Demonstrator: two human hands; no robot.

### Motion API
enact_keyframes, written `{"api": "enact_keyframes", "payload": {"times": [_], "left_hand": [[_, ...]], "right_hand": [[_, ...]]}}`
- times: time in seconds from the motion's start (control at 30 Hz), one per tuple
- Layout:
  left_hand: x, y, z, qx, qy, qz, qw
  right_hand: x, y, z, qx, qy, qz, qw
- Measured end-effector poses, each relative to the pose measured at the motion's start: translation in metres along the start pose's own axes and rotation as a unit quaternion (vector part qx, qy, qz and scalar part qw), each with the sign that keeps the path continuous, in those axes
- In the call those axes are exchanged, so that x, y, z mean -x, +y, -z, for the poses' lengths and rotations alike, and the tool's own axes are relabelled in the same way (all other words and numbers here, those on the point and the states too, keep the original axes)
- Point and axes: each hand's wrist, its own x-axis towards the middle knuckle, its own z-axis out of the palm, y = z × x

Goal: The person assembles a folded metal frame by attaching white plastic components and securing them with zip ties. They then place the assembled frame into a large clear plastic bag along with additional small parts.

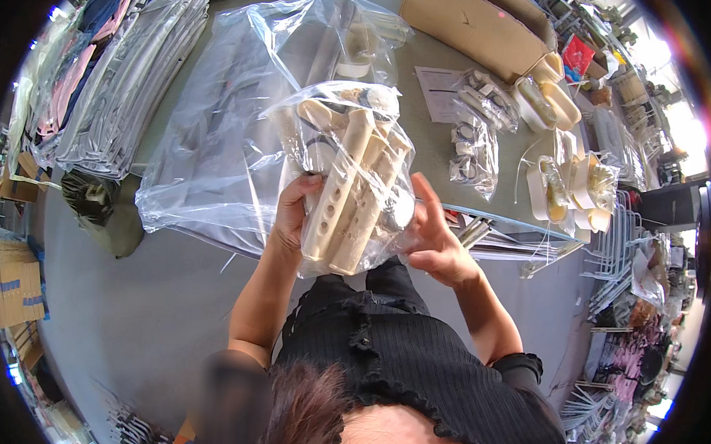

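A clear plastic bag [388,176] packed with cream-coloured parts hangs tilted in front of me, above the table's near edge. Inside it are two long cream tubes [342,192], one with a row of holes, along with smaller round pieces. My left hand [295,208] grips the bag's left side, its fingers closed around the plastic. On the other side my right hand [439,239] lies against the bag's edge with fingers spread. Behind the held bag, a large clear plastic bag [209,150] spreads over the left of the table and holds another cream part [357,51].
A cardboard box [476,26] stands at the back of the table [432,158]. To the right are a white sheet [437,92], small bagged parts [477,144] and cream containers [547,103]. A stack of grey plastic-wrapped goods [129,81] is at far left, with an olive bag [105,209] below.
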Motion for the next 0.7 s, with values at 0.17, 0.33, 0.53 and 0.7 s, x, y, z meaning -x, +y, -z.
{"api": "enact_keyframes", "payload": {"times": [0.17,0.33,0.53,0.7], "left_hand": [[0.013,0.011,0.014,-0.011,-0.105,-0.025,0.994],[0.012,0.014,0.025,-0.096,-0.101,-0.090,0.986],[0.011,0.014,0.018,-0.040,-0.121,-0.091,0.988],[0.031,0.014,0.015,0.014,-0.094,-0.117,0.989]], "right_hand": [[-0.017,0.008,-0.007,-0.059,0.089,-0.026,0.994],[-0.016,-0.001,0.000,0.016,0.115,0.036,0.993],[-0.022,-0.011,-0.003,0.035,0.076,0.037,0.996],[-0.030,-0.011,-0.020,0.034,0.070,0.009,0.997]]}}
